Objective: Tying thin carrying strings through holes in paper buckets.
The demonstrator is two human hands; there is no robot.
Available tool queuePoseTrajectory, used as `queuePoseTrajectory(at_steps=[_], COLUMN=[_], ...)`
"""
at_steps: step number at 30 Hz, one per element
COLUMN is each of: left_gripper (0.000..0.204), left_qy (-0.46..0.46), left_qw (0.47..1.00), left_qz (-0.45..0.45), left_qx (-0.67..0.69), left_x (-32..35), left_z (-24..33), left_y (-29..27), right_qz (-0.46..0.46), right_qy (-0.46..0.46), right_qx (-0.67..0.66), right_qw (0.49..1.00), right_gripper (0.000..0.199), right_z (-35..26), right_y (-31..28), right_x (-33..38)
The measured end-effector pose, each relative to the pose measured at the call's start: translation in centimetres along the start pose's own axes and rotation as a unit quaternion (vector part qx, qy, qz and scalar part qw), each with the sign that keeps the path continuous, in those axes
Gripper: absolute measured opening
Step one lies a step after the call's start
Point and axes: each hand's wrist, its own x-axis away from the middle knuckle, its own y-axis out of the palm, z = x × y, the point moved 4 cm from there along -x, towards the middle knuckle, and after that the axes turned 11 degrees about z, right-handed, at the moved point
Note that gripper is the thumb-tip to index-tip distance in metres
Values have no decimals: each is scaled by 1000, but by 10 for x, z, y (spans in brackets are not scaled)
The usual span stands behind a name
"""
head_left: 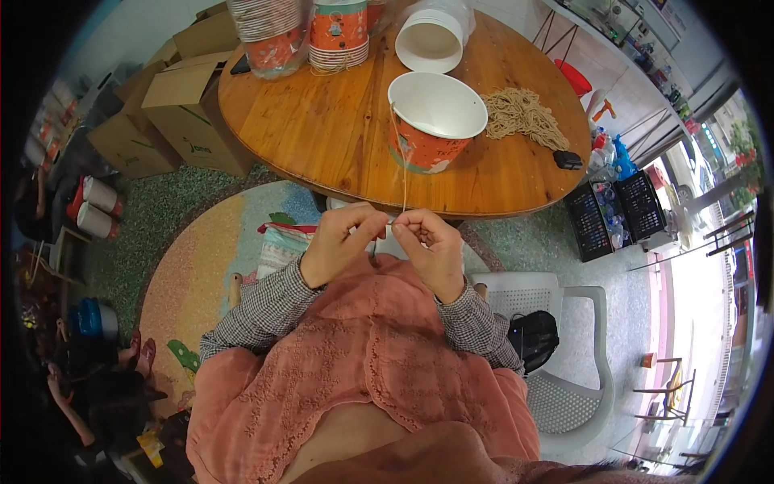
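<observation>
Just off the table's near edge, my two hands are close together in front of my body. My left hand [343, 244] is closed in a pinch, and my right hand [432, 250] pinches with thumb and forefinger beside it. Between their fingertips runs a thin tan cord [405, 187]. It stretches up from my fingers to the rim of an orange paper bucket [431, 147] with a white inside, which stands upright near the table's front edge. The cord's lower end is hidden by my fingers. A loose pile of tan cords [524, 114] lies right of the bucket.
The round wooden table [322, 141] bears stacked paper buckets [339, 36], a white bucket stack on its side [431, 44] and a small black object [568, 160]. Cardboard boxes [193, 105] stand left, black crates [601, 222] right. A white plastic chair [597, 331] holds a black bag [534, 339].
</observation>
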Motion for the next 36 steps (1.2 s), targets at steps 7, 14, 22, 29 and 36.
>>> queuePoseTrajectory(at_steps=[7, 14, 22, 29, 36], left_gripper=[8, 8, 11, 25, 8], left_qy=[153, 167, 327, 387, 380], left_qw=[980, 979, 934, 818, 861], left_qz=[32, 43, -21, 39, 24], left_qx=[-122, -113, -143, -424, -337], left_x=[-5, -11, -25, -119, -85], left_z=[16, 25, 7, -14, 36], left_y=[8, 20, 87, 108, 12], right_qz=[33, 57, 49, -28, 151], right_qy=[-14, -112, -53, -212, -178], right_qx=[17, 109, -89, -98, -101], right_qw=[999, 986, 993, 972, 967], right_gripper=[7, 7, 9, 14, 15], right_z=[-4, -8, -37, -128, -104], right_y=[-3, -18, -24, -8, -109], right_x=[0, -5, -90, -169, -160])
